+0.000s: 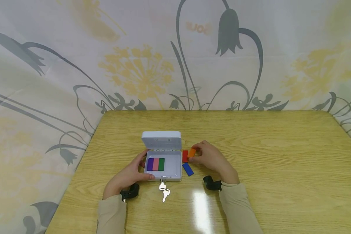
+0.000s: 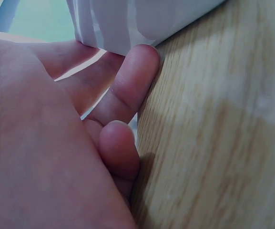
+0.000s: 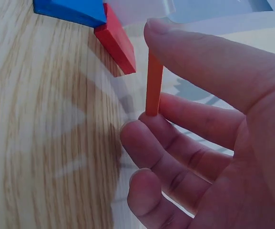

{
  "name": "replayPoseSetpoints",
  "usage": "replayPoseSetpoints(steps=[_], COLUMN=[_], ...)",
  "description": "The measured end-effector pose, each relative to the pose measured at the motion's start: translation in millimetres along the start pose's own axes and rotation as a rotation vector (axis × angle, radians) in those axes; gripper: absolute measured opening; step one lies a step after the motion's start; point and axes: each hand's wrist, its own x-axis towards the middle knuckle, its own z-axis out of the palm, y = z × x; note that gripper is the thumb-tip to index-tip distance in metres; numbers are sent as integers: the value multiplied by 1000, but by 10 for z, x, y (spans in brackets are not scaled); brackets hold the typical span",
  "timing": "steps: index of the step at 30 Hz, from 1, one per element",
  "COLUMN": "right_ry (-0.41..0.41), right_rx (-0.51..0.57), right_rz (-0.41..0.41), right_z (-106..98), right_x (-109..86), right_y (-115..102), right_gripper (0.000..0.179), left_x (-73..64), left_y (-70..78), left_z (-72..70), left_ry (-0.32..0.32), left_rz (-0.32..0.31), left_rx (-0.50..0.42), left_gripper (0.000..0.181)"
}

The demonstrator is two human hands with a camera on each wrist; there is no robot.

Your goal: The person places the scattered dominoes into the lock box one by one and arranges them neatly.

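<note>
A white metal cash box (image 1: 177,165) stands on the table with its lid (image 1: 161,140) raised. Purple (image 1: 150,164), pink (image 1: 156,164) and green blocks (image 1: 162,164) lie side by side inside it. My left hand (image 1: 131,172) holds the box's left side, thumb at the front corner and fingers toward the back, with fingertips against the white wall in the left wrist view. Between thumb and fingers, my right hand (image 1: 209,157) pinches an orange block (image 3: 154,83) just right of the box. Close by lie a red block (image 3: 116,40) and a blue block (image 1: 188,169).
Two keys (image 1: 164,190) hang from the lock at the box's front, over the wooden table (image 1: 266,146). A flower-patterned curtain (image 1: 163,48) rises behind the table's far edge. Both wrists wear black camera mounts (image 1: 212,183).
</note>
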Motion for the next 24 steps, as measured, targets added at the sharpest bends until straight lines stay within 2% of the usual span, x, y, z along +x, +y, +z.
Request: replayPoseSetpoints(steps=[12,24], right_ry=[-10,-26], right_rx=[47,69], right_rz=[-25,-25], right_z=[-29,-43], right_x=[-12,-15], right_y=[-9,-37], right_gripper=[46,47], left_x=[-27,-29], left_y=[35,81], left_z=[12,7], left_ry=[7,-4], left_rz=[-13,-19], left_rx=[23,0], left_gripper=[99,99])
